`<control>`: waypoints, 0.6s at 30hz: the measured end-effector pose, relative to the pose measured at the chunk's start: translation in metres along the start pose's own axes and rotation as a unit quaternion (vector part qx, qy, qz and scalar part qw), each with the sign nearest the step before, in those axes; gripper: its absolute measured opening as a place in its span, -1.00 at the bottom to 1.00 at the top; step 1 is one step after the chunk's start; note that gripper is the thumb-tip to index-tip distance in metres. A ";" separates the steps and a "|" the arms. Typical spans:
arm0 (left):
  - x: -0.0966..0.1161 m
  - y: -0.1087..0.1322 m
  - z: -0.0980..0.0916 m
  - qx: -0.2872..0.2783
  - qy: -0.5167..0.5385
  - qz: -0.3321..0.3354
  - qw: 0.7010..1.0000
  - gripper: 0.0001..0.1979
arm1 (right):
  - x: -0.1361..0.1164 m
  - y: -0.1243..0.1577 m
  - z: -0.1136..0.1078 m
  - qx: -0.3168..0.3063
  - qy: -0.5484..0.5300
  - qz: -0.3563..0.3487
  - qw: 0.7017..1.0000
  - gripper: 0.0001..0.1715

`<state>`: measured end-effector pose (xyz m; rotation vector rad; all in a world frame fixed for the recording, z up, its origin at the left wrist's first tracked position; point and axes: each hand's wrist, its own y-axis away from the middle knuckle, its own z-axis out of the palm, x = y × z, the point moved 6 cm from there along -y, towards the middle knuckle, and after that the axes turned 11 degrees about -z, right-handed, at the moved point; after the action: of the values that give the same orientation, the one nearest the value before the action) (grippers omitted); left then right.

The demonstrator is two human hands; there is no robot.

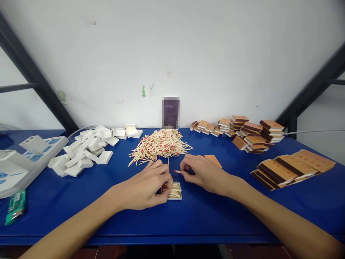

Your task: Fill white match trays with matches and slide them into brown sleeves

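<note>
A small white matchbox tray (181,193) with matches lying in it sits on the blue table near its front. Curled over the tray's left end is my left hand (151,185), its fingers and thumb closed on the tray and partly hiding the red match heads. To the right and a little farther back, my right hand (205,172) pinches a match (177,171) between thumb and fingertips, red head pointing left. Behind both hands lies a large heap of loose matches (161,144). A brown matchbox sleeve (214,160) lies partly hidden behind my right hand.
White empty trays (86,147) are heaped at the left, beside a plastic case (51,151) and a green packet (15,207). Brown matchboxes (249,135) stand in stacks at the back right. Flat sleeves (291,167) overlap at the right. A wall (172,54) rises behind the table.
</note>
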<state>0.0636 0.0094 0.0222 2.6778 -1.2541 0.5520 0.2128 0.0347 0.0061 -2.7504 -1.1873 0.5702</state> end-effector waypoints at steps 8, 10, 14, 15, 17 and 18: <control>-0.008 0.004 -0.015 0.048 -0.031 -0.013 0.998 -0.75 | -0.021 0.003 -0.011 0.013 -0.076 -0.035 0.996 -0.92; -0.010 0.005 -0.016 0.053 -0.054 -0.007 0.997 -0.64 | -0.031 0.003 -0.008 0.002 -0.087 -0.052 0.995 -0.92; -0.013 0.004 -0.008 0.052 -0.102 0.007 0.993 -0.55 | -0.047 0.002 0.003 -0.026 -0.078 -0.092 0.992 -0.93; -0.013 0.003 -0.005 0.048 -0.110 0.011 0.993 -0.59 | -0.049 0.002 0.006 -0.031 -0.073 -0.099 0.992 -0.94; -0.013 0.002 0.000 0.041 -0.117 0.019 0.992 -0.65 | -0.051 0.001 0.010 -0.035 -0.064 -0.102 0.992 -0.94; -0.013 0.002 0.001 0.040 -0.117 0.021 0.992 -0.67 | -0.051 0.001 0.010 -0.032 -0.062 -0.099 0.993 -0.95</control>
<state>0.0546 0.0173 0.0161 2.8565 -1.3773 0.3038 0.1778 -0.0033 0.0115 -2.6384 -1.5106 0.6984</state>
